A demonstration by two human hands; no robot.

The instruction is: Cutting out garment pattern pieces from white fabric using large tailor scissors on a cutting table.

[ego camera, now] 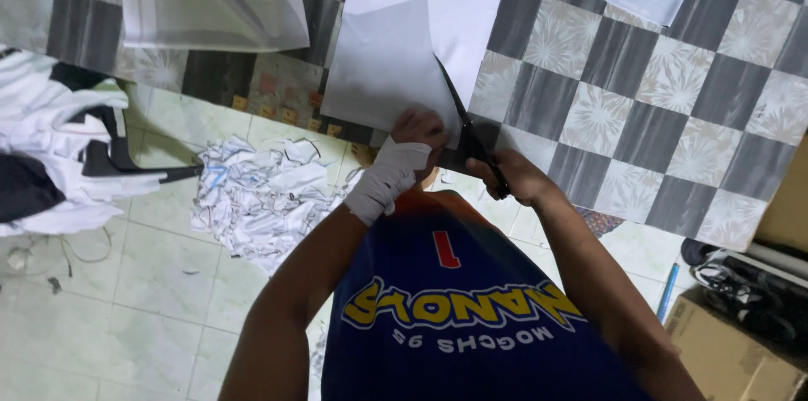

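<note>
Grey-and-white checkered table covering (623, 115), pale tiled floor (151, 300) strewn with white fabric scraps (261, 199). Bandaged left hand (417, 136) pinches white fabric sheet (387, 64) at table edge; right hand (513, 175) grips black scissors (463, 127), blades along sheet's right edge.

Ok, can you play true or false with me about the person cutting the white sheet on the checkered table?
1. The right hand holds black scissors. True.
2. The left hand is bare all the way down. False: a white bandage wraps its wrist.
3. The scissors are cutting a white sheet that the left hand grips at its near edge. True.
4. The tablecloth is plain red. False: it is checkered in grey and pale flowered squares.
5. A pile of white scraps lies on the tiled floor. True.
6. The scraps lie on the table. False: they are down on the floor, left of the person.
</note>
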